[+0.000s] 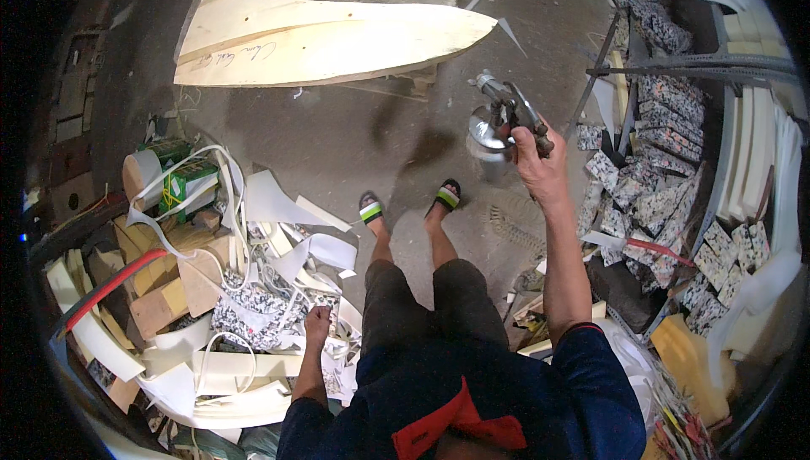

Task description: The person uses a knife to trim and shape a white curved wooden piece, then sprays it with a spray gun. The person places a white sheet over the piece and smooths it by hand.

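1. Two scrap heaps: black-and-white speckled foam blocks (671, 127) at right, mixed white sheet and foam offcuts (263, 193) at left. Pieces overlap, so we can't count them; outer parts fade into the dark rim.
2. One pale wooden board with a pointed right end (337, 43), handwriting on top; we can't see its underside.
3. One dark metal spray gun with a silvery round cup (510, 110), up near the board's tip. Trigger hidden; cup's lower part blurred, we'd say.
4. Two black sandals with green-and-white bands (450, 196), both worn.
5. Two hands: right hand (540, 165) grasping the gun's handle; left hand (317, 322) looks clenched above the left heap, palm hidden from us.
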`<state>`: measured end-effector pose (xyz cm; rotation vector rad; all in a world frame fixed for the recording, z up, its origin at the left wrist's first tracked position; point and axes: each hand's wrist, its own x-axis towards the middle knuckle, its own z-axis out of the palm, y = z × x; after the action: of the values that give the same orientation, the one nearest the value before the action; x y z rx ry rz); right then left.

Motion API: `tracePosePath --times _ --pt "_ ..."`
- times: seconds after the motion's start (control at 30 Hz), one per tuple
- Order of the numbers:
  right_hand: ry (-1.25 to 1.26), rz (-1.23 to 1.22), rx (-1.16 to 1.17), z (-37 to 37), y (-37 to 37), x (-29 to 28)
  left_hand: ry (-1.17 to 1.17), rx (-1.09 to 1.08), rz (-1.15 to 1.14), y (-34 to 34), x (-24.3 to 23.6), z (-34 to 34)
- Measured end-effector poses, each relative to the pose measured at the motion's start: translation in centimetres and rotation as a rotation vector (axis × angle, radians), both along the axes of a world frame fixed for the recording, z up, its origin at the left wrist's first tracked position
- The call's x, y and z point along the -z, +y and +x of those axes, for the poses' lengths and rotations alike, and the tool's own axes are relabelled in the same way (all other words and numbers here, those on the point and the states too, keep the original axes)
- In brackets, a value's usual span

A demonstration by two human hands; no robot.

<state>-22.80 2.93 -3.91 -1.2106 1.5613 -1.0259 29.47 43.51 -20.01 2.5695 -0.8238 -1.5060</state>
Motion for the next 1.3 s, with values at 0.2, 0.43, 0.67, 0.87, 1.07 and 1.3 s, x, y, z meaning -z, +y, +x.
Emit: tracePosePath --times 0.2,0.43,0.67,0.87,1.07,1.3 --pt "0.189 -0.057 0.106 2.3 0.9 -0.7 0.015 -0.094 -0.022 -0.5 -1.4 -0.3" --pt "-0.023 0.069 0.018 3.9 2.5 -0.2 0.013 -0.098 -0.015 0.8 -0.9 -0.7" --pt "0.007 0.043 0.011 6.7 3.0 -1.2 0.006 -0.145 0.012 1.8 -1.7 -1.1" --pt "0.177 0.036 0.057 11.3 2.3 -1.7 0.027 -0.191 0.021 3.6 -2.6 -0.6" --pt "0.137 0.066 0.069 18.3 1.7 -2.4 0.050 0.150 0.006 3.0 1.3 7.6" --pt "0.154 0.022 0.042 27.8 0.3 -2.6 0.013 0.138 -0.064 -1.2 1.9 18.5"
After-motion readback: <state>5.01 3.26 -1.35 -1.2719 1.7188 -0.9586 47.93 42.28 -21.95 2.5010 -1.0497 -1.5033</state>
